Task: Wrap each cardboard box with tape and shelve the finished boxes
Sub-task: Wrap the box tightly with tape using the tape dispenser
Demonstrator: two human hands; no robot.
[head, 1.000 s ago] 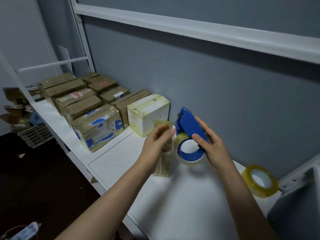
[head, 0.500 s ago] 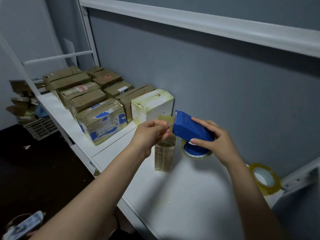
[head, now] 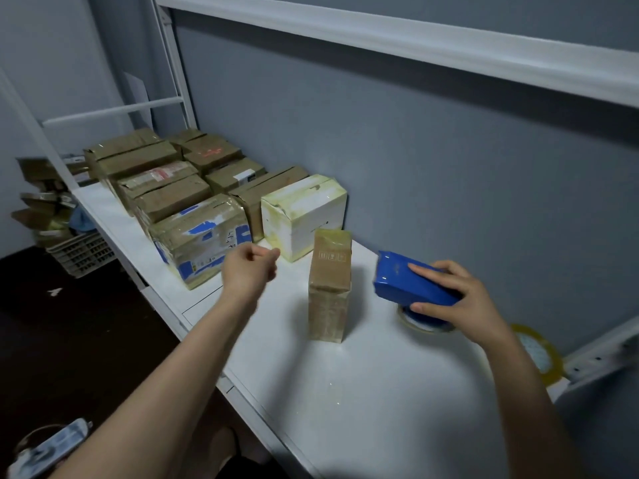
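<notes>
A small tall cardboard box (head: 329, 288), glossy with tape, stands upright on the white shelf (head: 380, 392). My left hand (head: 249, 271) hovers to the left of it with fingers curled, holding nothing I can see. To the right of the box my right hand (head: 453, 299) grips the blue tape dispenser (head: 411, 283), whose tape roll rests on the shelf. Several taped boxes (head: 193, 202) are lined up at the far left of the shelf, with a white box (head: 304, 216) at the near end of the row.
A spare yellowish tape roll (head: 537, 350) lies at the right, against the grey wall and a white bracket (head: 601, 354). An upper shelf rail (head: 415, 39) runs overhead. A plastic crate (head: 81, 250) and loose cardboard sit on the dark floor at the left.
My left hand let go of the small box's top and drew back to the left. My right hand lowered the dispenser to the shelf, right of the box.
</notes>
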